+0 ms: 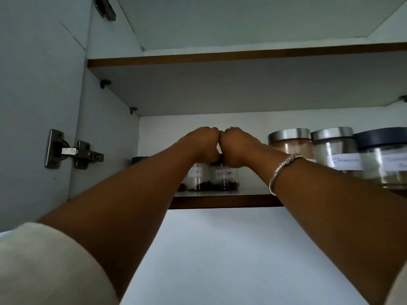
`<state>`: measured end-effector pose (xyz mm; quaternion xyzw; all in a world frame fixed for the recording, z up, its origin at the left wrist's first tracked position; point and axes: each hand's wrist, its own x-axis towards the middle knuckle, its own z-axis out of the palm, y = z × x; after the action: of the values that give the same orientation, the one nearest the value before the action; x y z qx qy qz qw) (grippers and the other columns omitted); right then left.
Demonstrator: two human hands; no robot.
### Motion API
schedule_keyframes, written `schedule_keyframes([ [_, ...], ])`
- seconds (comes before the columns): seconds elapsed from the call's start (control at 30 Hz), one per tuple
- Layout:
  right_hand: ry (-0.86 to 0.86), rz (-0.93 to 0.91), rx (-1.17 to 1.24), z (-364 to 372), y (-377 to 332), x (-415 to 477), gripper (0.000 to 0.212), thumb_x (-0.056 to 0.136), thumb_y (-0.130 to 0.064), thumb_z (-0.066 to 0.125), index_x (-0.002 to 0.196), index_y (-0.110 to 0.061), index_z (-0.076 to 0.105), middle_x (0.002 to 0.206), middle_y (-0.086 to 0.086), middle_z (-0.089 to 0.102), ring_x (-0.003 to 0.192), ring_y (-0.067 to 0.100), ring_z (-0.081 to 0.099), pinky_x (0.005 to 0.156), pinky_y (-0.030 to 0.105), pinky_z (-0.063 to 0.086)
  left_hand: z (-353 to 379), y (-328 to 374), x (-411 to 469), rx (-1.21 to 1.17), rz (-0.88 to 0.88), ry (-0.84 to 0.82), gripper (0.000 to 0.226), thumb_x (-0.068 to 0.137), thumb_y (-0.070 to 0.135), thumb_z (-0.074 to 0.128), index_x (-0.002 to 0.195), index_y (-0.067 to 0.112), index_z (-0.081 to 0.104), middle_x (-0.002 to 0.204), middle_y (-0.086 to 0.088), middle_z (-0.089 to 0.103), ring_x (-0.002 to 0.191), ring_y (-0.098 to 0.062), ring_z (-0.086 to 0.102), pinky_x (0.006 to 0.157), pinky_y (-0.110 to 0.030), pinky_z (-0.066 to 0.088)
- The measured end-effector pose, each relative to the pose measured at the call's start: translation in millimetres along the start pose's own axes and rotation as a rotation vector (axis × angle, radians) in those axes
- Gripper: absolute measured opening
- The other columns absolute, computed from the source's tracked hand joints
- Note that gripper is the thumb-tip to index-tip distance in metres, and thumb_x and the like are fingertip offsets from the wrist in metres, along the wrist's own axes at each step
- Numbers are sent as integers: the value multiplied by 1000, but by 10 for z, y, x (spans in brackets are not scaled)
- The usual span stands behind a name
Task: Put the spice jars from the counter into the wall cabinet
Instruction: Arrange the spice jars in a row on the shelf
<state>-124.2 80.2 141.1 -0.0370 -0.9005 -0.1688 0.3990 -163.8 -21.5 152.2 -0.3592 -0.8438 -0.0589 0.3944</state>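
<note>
Spice jars stand on the cabinet shelf (220, 201), near its front edge: left jar (195, 180) and right jar (225, 180), side by side, with dark contents. The left hand (202, 143) clasps the left jar's top and the right hand (237, 146) the right jar's, knuckles touching. Larger jars (290, 144) sit further right on the shelf.

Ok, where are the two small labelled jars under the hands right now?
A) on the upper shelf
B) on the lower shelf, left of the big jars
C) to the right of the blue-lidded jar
B: the left small jar and right small jar stand on the lower shelf, with the left hand and right hand curled over their lids. The silver-lidded jars are to their right.
</note>
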Motion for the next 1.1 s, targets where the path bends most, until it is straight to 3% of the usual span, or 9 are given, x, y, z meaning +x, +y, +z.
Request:
schedule_keyframes([
  [0.1,58,-43,-63,-332,83,-182,32,86,-23,58,112,-5,60,119,14,57,115,27,49,98,34,40,-249,209,-68,-27,12,25,41,85,18,63,121,4,50,120,-14,57,109,-27,54,80,-28,39],
  [0.27,76,-15,-98,-756,393,-506,25,91,-25,51,104,-7,64,112,14,60,107,29,55,97,37,40,-549,667,-162,-88,24,31,46,86,19,62,127,5,47,123,-13,57,111,-27,54,78,-27,39],
  [0.47,-44,77,-60,-976,924,-897,31,90,-30,54,110,-7,56,102,11,60,98,29,56,87,39,46,-613,1277,-200,-101,89,-48,53,90,27,56,137,7,41,130,-12,55,117,-26,52,92,-32,43],
  [0.63,-116,167,1,-1006,1318,-1192,35,92,-18,52,124,-5,52,119,16,59,106,29,56,82,33,45,-563,1672,-162,-13,55,-73,37,89,14,55,124,5,52,115,-12,60,93,-19,51,79,-28,42],
  [0.8,-138,149,37,-917,1469,-1304,20,88,-10,51,106,-4,59,100,13,61,84,23,52,71,30,41,-507,1806,-154,56,-20,-64,33,87,9,55,120,4,56,105,-11,59,93,-19,51,81,-27,42],
  [1.0,-80,138,68,-835,1569,-1209,34,87,-13,56,121,-9,59,118,11,62,104,27,59,88,36,51,-481,1727,7,82,-70,-53,25,92,13,51,113,5,61,92,-6,56,87,-18,52,84,-28,43],
  [1.1,-88,116,64,-817,1587,-1130,34,87,-14,56,120,-10,60,118,11,62,103,28,60,87,37,52,-431,1665,112,115,-66,-71,25,94,16,51,113,5,63,97,-7,61,91,-19,56,86,-28,43],
])
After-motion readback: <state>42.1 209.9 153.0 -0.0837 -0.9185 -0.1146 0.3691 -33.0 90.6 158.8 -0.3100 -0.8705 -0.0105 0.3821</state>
